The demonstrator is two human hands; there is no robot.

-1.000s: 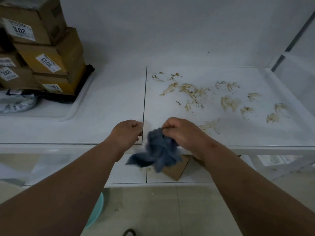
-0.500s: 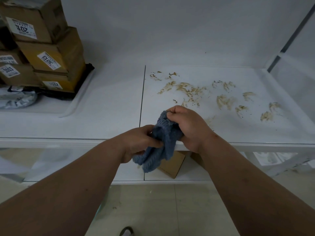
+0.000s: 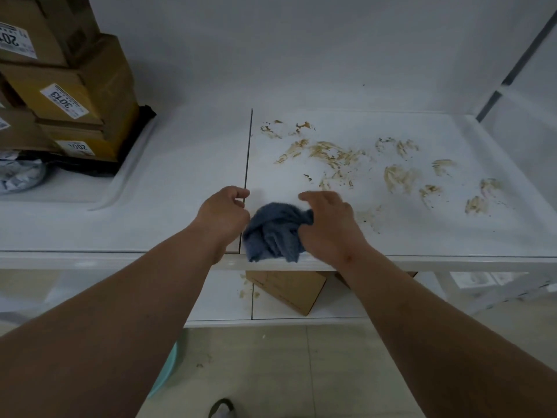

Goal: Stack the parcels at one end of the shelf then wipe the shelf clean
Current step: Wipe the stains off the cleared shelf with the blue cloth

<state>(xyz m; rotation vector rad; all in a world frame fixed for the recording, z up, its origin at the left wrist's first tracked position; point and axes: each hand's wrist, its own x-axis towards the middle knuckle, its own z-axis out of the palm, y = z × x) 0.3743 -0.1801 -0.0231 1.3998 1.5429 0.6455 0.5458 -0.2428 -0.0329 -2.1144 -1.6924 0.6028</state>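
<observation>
A crumpled blue cloth (image 3: 275, 232) lies at the front edge of the white shelf (image 3: 180, 188), partly hanging over it. My right hand (image 3: 328, 224) holds the cloth's right side, fingers curled around it. My left hand (image 3: 224, 214) hovers just left of the cloth with fingers loosely curled, holding nothing. Brown smears (image 3: 340, 158) cover the shelf's right half. Cardboard parcels (image 3: 69, 86) with white labels are stacked at the far left end, on a black bag.
A grey plastic mailer (image 3: 18, 175) lies left of the stack. A cardboard box (image 3: 289, 289) sits on the lower shelf beneath the cloth. A metal upright (image 3: 509, 70) frames the right side. A teal basin (image 3: 164, 375) stands on the floor.
The cloth has come up from below the shelf edge onto the shelf surface. My left hand has let go of it and drawn slightly left; the right hand keeps hold.
</observation>
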